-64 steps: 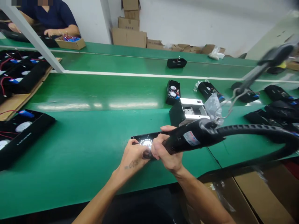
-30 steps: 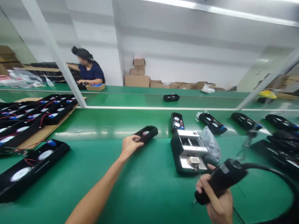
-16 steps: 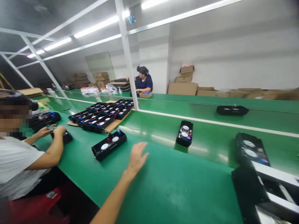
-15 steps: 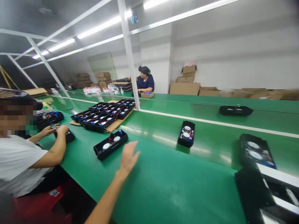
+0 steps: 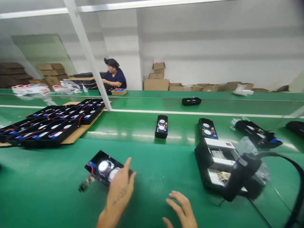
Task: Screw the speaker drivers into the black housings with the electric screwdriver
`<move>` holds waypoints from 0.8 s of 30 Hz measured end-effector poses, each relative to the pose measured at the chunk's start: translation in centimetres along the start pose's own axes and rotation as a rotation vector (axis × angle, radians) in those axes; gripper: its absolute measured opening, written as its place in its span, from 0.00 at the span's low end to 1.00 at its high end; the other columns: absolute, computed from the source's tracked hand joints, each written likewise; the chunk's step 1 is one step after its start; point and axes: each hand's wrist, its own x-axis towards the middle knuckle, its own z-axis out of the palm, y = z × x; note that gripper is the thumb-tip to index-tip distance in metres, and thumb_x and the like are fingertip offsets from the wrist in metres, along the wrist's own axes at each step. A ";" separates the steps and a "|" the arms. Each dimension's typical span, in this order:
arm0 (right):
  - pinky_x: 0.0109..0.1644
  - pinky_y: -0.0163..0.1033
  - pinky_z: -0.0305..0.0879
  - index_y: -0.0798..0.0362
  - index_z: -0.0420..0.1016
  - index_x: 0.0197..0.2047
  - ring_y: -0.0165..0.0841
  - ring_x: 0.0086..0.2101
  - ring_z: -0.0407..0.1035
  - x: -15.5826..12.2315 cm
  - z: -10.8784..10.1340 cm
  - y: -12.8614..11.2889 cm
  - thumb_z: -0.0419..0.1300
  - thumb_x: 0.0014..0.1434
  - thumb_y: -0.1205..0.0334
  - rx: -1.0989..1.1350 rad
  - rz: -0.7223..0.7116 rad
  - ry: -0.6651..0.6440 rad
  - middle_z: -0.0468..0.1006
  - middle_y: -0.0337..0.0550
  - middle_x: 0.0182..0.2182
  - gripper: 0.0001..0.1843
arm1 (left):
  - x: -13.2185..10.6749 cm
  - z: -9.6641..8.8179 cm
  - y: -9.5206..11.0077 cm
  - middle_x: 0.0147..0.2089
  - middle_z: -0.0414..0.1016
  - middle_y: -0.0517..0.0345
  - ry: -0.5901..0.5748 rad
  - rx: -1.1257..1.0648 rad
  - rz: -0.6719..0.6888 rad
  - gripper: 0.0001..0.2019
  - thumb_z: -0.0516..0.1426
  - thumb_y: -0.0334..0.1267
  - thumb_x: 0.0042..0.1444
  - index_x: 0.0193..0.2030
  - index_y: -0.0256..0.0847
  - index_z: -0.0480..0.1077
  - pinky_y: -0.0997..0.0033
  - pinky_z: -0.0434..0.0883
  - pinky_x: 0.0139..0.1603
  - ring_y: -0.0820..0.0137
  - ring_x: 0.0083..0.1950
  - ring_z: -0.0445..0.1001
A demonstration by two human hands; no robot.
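**Fingers (image 5: 127, 163) apart, box (image 5: 98, 157) lower left of centre**

Left hand (image 5: 120, 183): across the box's right end, visible digits spread; cannot tell whether clamped. Right hand (image 5: 182, 207): bottom of frame, curved digits apart, holding nothing. Support the oblong black box level, pressing none of the round white discs (image 5: 104, 166). Guide thin red wires (image 5: 91, 169) and loose plug (image 5: 82, 186) without snagging. Note smooth, glossy green tabletop (image 5: 152, 161).

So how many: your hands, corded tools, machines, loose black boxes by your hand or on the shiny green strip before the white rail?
Bare left hand, right hand: 2
Black corded tool: 1
Black-and-silver machine: 1
Oblong black box by left hand: 1
Black boxes on strip: 4
Total: 9
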 end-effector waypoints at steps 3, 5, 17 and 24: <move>0.53 0.51 0.74 0.51 0.74 0.56 0.48 0.56 0.71 2.0 0.3 -1.9 0.59 0.65 0.55 -0.039 -0.066 -0.030 0.77 0.54 0.54 0.19 | -0.4 0.0 7.5 0.55 0.81 0.46 -0.130 -0.333 0.267 0.26 0.51 0.35 0.68 0.72 0.42 0.59 0.65 0.80 0.53 0.62 0.54 0.82; 0.58 0.55 0.69 0.53 0.74 0.57 0.49 0.59 0.68 2.5 -0.7 -1.9 0.57 0.65 0.58 -0.077 -0.046 -0.023 0.76 0.56 0.56 0.19 | -0.9 -1.2 10.2 0.64 0.76 0.48 -0.220 -0.520 0.504 0.26 0.52 0.33 0.67 0.72 0.46 0.60 0.65 0.77 0.61 0.63 0.62 0.77; 0.61 0.60 0.65 0.50 0.73 0.55 0.46 0.55 0.74 4.5 -8.2 2.5 0.68 0.61 0.66 0.091 0.124 -0.299 0.83 0.48 0.50 0.19 | -0.9 -3.9 3.1 0.50 0.83 0.61 -0.177 -0.568 0.136 0.09 0.59 0.39 0.66 0.50 0.51 0.78 0.68 0.81 0.54 0.69 0.50 0.82; 0.45 0.42 0.77 0.48 0.80 0.46 0.35 0.39 0.81 7.7 -4.2 -0.6 0.61 0.68 0.65 0.512 0.389 -0.046 0.86 0.42 0.40 0.07 | -1.8 -0.6 2.4 0.62 0.77 0.58 -0.249 -0.509 0.160 0.18 0.61 0.45 0.64 0.60 0.54 0.72 0.50 0.73 0.67 0.60 0.66 0.74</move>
